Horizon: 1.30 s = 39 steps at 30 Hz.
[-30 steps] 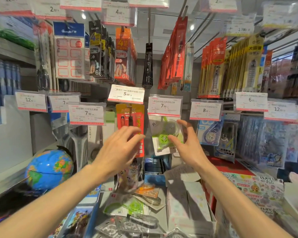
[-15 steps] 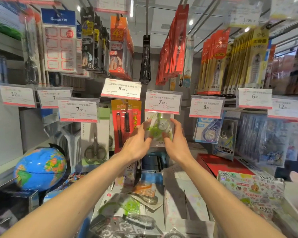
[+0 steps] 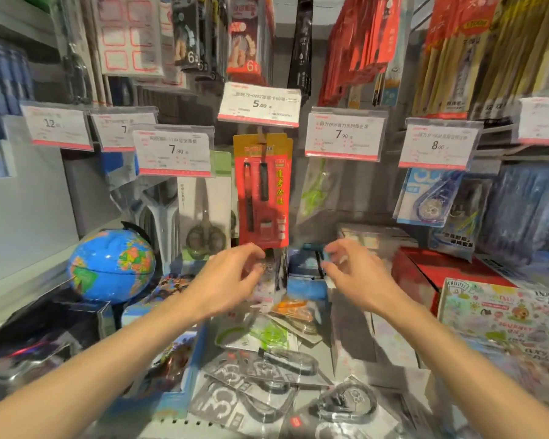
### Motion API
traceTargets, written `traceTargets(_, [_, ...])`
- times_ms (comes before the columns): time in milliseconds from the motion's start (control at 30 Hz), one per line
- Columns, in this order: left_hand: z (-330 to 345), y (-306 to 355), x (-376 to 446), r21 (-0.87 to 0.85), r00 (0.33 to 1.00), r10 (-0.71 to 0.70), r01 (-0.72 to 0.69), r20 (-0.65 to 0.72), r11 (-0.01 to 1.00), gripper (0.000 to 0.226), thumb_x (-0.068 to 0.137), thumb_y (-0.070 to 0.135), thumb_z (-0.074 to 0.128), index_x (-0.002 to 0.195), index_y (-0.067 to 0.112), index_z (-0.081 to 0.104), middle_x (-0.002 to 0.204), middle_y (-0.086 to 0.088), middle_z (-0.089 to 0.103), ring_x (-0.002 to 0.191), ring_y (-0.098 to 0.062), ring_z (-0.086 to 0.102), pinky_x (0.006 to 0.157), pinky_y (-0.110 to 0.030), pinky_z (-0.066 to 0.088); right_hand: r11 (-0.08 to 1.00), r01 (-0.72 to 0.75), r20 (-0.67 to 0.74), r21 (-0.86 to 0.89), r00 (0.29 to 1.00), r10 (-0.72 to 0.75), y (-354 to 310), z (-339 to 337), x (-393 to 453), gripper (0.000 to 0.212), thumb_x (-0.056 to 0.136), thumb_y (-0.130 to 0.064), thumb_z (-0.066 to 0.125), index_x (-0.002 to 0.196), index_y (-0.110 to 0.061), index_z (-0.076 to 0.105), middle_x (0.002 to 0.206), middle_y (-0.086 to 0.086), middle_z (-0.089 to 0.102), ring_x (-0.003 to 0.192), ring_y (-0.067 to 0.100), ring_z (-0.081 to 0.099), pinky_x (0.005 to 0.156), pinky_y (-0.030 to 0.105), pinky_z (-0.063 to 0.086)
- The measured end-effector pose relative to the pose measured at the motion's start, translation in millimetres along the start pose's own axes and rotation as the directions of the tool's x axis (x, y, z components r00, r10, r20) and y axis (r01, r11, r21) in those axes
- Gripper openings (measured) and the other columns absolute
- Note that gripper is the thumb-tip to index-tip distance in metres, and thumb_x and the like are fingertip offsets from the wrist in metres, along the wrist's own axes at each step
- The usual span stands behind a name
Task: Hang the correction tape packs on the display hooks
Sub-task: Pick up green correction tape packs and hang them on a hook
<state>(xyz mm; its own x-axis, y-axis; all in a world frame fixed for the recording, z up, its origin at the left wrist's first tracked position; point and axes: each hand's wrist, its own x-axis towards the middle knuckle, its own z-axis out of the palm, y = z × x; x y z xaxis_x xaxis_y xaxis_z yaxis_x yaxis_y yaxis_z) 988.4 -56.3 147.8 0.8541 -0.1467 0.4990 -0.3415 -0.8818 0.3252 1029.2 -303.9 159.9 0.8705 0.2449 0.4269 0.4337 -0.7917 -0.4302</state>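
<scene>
A clear pack with a green correction tape hangs, blurred, under the 7.90 price tag. My left hand and my right hand are below it, apart from each other, fingers loosely curled and holding nothing. On the shelf beneath my hands lie loose packs: a green correction tape pack and several grey and black correction tape packs. A blue correction tape pack hangs under the 8.00 tag.
A red pen pack hangs just above my left hand. Scissors hang to the left, and a blue globe stands beside them. A red box and a patterned box sit at the right. Rows of hooks with packs fill the top.
Both hands let go of the green correction tape pack, which now hangs under the 7.90 tag. They dropped down and moved apart. The camera moved closer to the display.
</scene>
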Motion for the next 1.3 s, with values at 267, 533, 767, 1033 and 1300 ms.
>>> traceTargets(267, [48.7, -46.8, -21.1, 0.653, 0.893, -0.264, -0.043, 0.365, 0.756, 0.035, 0.099, 0.036, 0.041, 0.125, 0.016, 0.055, 0.125, -0.012, 0.066, 0.124, -0.032, 0.05, 0.1, -0.045, 0.033, 0.969, 0.104, 0.444, -0.224, 0.896, 0.007, -27.4, 97.8, -17.7, 0.028, 0.093, -0.039, 0.059, 0.098, -0.012, 0.065, 0.102, 0.006, 0.067, 0.099, 0.029, 0.063, 0.074, 0.032, 0.044])
traceTargets(533, [62.5, -59.1, -22.7, 0.62, 0.88, -0.296, 0.003, 0.371, 0.784, 0.029, 0.095, 0.027, 0.046, 0.117, 0.014, 0.06, 0.114, -0.013, 0.069, 0.117, -0.032, 0.055, 0.107, -0.045, 0.029, 0.953, 0.076, 0.37, -0.295, 0.928, 0.041, -32.7, 125.2, -19.7, 0.03, 0.09, -0.037, 0.068, 0.105, -0.012, 0.063, 0.105, 0.008, 0.066, 0.098, 0.03, 0.065, 0.081, 0.039, 0.054])
traceTargets(767, [54.1, -64.6, -21.1, 0.199, 0.888, -0.38, 0.336, 0.26, 0.921, 0.036, 0.089, 0.026, 0.058, 0.124, 0.019, 0.062, 0.109, -0.004, 0.072, 0.105, -0.029, 0.065, 0.088, -0.039, 0.053, 0.966, 0.061, 0.312, -0.253, 0.95, 0.022, -28.6, 128.2, -18.1, 0.014, 0.089, -0.028, 0.067, 0.087, -0.015, 0.064, 0.101, 0.005, 0.065, 0.09, 0.027, 0.064, 0.08, 0.04, 0.055])
traceTargets(1033, [50.2, -62.2, -13.2, -0.362, 0.758, -0.542, 0.651, 0.363, 0.668, 0.037, 0.081, 0.007, 0.075, 0.116, 0.008, 0.064, 0.096, -0.006, 0.071, 0.082, -0.022, 0.071, 0.079, -0.041, 0.061, 0.978, 0.07, 0.266, -0.195, 0.964, -0.016, -31.6, 127.0, -16.1, 0.016, 0.096, -0.027, 0.058, 0.094, -0.013, 0.064, 0.11, 0.006, 0.062, 0.097, 0.026, 0.061, 0.082, 0.037, 0.049])
traceTargets(1300, [16.2, -75.2, -22.4, -0.609, 0.731, -0.611, 0.643, 0.305, 0.465, 0.023, 0.088, -0.014, 0.057, 0.102, 0.001, 0.068, 0.089, -0.016, 0.073, 0.064, -0.023, 0.063, 0.049, -0.024, 0.053, 0.994, 0.093, 0.328, -0.052, 0.942, -0.07, -53.2, 124.9, -5.4, 0.041, 0.097, -0.041, 0.055, 0.132, -0.02, 0.057, 0.132, 0.004, 0.058, 0.119, 0.021, 0.054, 0.102, 0.036, 0.044])
